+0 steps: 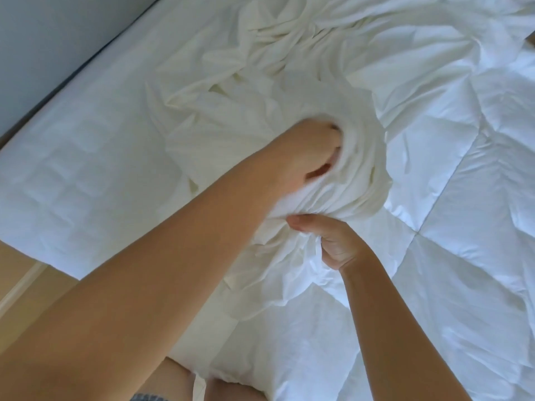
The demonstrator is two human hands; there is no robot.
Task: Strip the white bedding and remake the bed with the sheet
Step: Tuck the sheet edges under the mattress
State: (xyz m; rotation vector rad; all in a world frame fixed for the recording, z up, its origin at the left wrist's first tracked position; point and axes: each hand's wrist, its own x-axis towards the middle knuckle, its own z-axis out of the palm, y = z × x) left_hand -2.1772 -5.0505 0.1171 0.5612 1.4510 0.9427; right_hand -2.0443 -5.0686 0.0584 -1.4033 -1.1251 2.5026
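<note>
Mattress (86,169) shows at left, quilted duvet (463,198) at rt; L hand (307,157) & R hand (335,244) each clench bunched sheet (289,68) mid-bed.

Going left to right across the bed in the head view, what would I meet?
First the bare white mattress top → crumpled cream-white sheet → white quilted duvet.
</note>
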